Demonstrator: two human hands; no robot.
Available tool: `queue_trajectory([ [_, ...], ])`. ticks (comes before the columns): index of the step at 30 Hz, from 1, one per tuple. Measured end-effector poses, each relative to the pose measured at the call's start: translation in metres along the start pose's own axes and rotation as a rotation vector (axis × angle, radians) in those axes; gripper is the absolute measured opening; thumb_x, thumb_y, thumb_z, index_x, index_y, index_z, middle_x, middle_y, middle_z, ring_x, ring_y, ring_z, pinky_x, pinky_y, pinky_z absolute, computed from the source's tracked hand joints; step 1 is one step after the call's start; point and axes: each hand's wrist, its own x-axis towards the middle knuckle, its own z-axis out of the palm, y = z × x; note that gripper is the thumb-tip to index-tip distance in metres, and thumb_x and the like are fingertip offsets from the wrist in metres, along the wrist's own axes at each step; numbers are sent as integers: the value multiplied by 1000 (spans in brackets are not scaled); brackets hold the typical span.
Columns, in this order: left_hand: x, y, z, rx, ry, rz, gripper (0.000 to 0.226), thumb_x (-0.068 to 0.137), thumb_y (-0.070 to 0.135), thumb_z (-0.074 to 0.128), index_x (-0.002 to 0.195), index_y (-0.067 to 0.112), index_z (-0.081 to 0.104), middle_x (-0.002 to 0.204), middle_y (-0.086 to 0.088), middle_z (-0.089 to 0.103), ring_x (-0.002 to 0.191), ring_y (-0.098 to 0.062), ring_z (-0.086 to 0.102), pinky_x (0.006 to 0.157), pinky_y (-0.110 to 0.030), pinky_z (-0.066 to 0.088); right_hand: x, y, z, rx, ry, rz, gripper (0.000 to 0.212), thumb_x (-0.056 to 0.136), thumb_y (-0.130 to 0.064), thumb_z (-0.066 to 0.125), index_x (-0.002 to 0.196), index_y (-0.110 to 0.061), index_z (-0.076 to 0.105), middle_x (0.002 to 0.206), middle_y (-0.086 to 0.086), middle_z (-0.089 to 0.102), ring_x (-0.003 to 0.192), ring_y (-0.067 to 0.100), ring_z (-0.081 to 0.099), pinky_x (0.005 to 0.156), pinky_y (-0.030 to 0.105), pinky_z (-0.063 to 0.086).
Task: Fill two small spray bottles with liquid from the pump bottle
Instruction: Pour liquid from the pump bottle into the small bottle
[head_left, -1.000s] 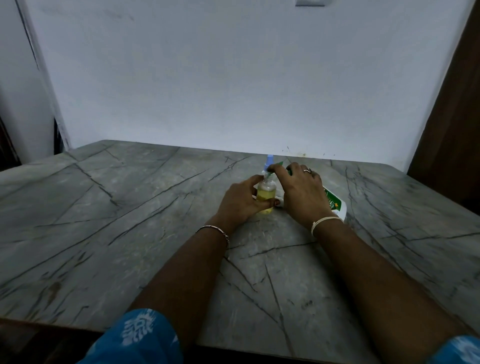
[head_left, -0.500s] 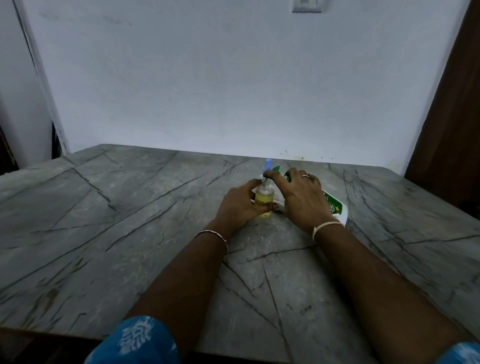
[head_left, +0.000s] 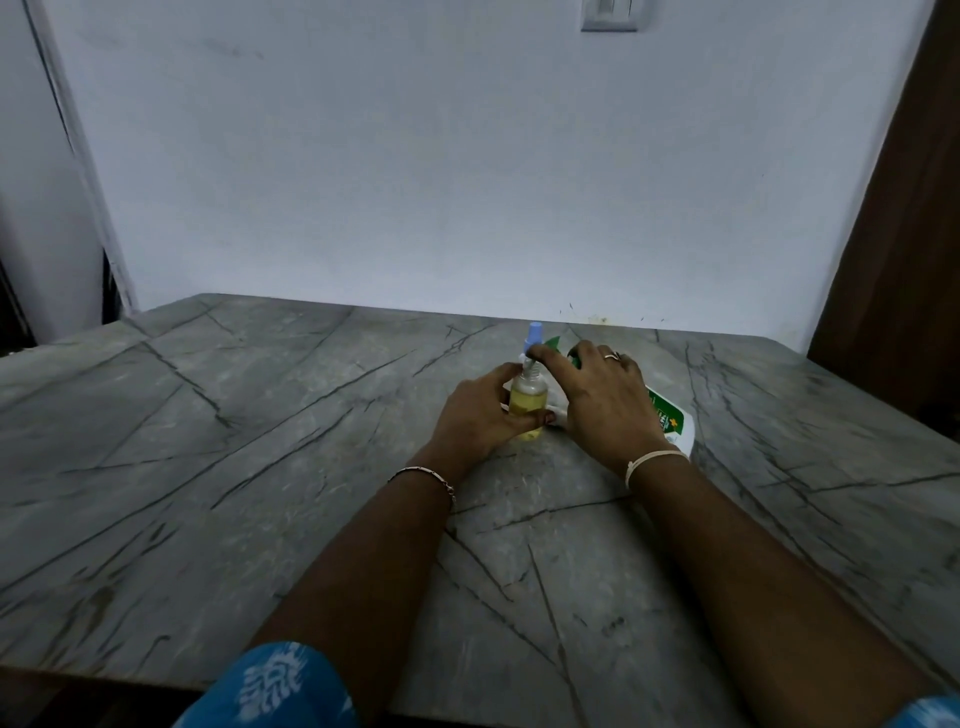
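Observation:
A small clear spray bottle (head_left: 528, 397) with yellow liquid in it stands upright on the grey marble table (head_left: 260, 467). My left hand (head_left: 478, 415) grips its body from the left. My right hand (head_left: 597, 400) reaches over from the right, its fingertips at the bottle's neck. A light blue spray top (head_left: 535, 333) rises just behind the neck; I cannot tell whether it belongs to this bottle or a second one hidden behind. The white pump bottle with a green label (head_left: 667, 418) lies on its side under and behind my right hand, mostly hidden.
A pale wall (head_left: 467, 182) rises right behind the table's far edge, with a switch plate (head_left: 609, 13) at the top. A dark wooden panel (head_left: 904, 234) stands at the right. The table's near edge runs by my blue sleeves (head_left: 270, 686).
Both hands have stayed at the small bottle. The camera has tilted upward a little, so the hands and table sit lower in view.

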Motion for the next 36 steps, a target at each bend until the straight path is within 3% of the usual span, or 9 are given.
queue_trajectory([
  [5, 0, 1, -1, 0, 5, 22, 69, 67, 56, 76, 126, 28, 53, 104, 3, 71, 80, -3, 59, 64, -4, 34, 3, -2, -1, 1, -17, 10, 70, 85, -34, 68, 141, -36, 26, 125, 13, 49, 118, 34, 49, 102, 49, 36],
  [10, -1, 2, -1, 3, 13, 14, 69, 67, 57, 76, 126, 29, 53, 104, 3, 71, 80, -3, 60, 63, -3, 33, 4, -5, -2, -15, -5, 16, 68, 82, -31, 70, 139, -31, 32, 124, 13, 50, 117, 34, 50, 102, 50, 36],
  [19, -4, 7, -2, 35, 49, 40, 68, 70, 61, 71, 124, 25, 53, 98, 3, 72, 80, -6, 63, 59, 0, 31, 2, -1, 2, -4, -10, 7, 75, 84, -25, 69, 143, -37, 25, 122, 13, 52, 115, 33, 51, 100, 50, 37],
  [24, -4, 7, -2, 36, 40, 43, 68, 69, 58, 74, 125, 24, 53, 99, 1, 72, 84, -13, 67, 67, -12, 42, 5, -4, 0, -1, -6, 13, 72, 81, -25, 72, 138, -34, 30, 122, 12, 52, 115, 34, 52, 100, 50, 37],
  [30, -4, 8, -2, 38, 53, 42, 68, 69, 54, 76, 126, 23, 54, 99, -2, 72, 84, -14, 67, 68, -15, 41, 6, -6, 0, 3, 5, 19, 66, 83, -25, 69, 137, -32, 32, 125, 12, 51, 117, 34, 50, 102, 50, 37],
  [36, -6, 7, -2, 20, 63, 57, 67, 69, 53, 76, 125, 22, 54, 101, -2, 72, 83, -13, 66, 71, -19, 46, 1, -2, 1, 2, 7, 3, 75, 82, -31, 71, 141, -37, 25, 123, 10, 52, 116, 32, 50, 100, 48, 37],
])
